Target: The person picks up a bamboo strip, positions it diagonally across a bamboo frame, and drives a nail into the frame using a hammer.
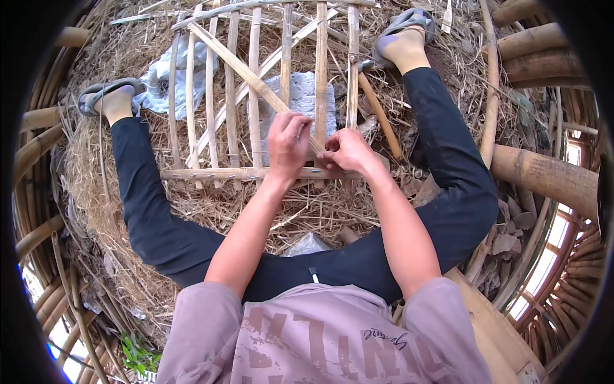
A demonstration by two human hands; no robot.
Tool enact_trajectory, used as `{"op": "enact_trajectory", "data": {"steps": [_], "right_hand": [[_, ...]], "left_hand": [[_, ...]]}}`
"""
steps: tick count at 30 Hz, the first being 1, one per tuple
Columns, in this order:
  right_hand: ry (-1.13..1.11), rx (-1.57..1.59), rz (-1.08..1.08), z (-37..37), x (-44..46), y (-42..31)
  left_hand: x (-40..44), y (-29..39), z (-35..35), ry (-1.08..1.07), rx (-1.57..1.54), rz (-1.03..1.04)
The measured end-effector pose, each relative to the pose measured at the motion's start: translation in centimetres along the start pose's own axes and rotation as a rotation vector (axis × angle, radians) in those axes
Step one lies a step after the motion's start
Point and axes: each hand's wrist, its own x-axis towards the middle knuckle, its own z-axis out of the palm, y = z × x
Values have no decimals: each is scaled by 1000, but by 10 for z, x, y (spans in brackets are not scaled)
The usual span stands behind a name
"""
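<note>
A frame of split bamboo slats (231, 96) lies on the straw between my outstretched legs, with a cross rail (214, 173) along its near edge. One diagonal bamboo strip (240, 67) runs from the upper left of the frame down to my hands. My left hand (289, 142) is closed beside the strip's lower part; what its fingers pinch is too small to make out. My right hand (348, 152) has its fingers pressed together at the strip's lower end, near the cross rail. A grey block (304, 96) lies beneath the slats.
A hammer (380, 115) with a wooden handle lies right of the frame. Clear plastic (167, 80) lies at the upper left. A thick bamboo pole (543, 176) is beyond my right knee, near broken stones (506, 243). Bamboo walls curve round both sides.
</note>
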Motion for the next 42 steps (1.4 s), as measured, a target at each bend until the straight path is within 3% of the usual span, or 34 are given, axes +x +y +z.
{"op": "enact_trajectory", "data": {"steps": [7,10,22,28,34,35,38,42], "right_hand": [[-42,99,-65,0,0,0],[-16,-18,-93,-3,1,-5],[-13,-108,10,-4,1,-14],[131,-130,12,5,-6,-11],[467,-463,-121,30,-39,-25],[341,-513,-28,31,-49,-31],[575,-517,-185,55,-73,-23],[585,-445,-178,66,-72,-9]], "left_hand": [[13,-11,-4,-2,150,92],[11,-17,1,-37,177,104],[0,-15,15,-71,385,117],[-1,-16,17,-79,432,131],[-4,-16,15,-87,480,130],[-5,-18,16,-69,477,138],[-4,-19,19,-60,468,141],[-5,-18,18,-69,482,141]]}}
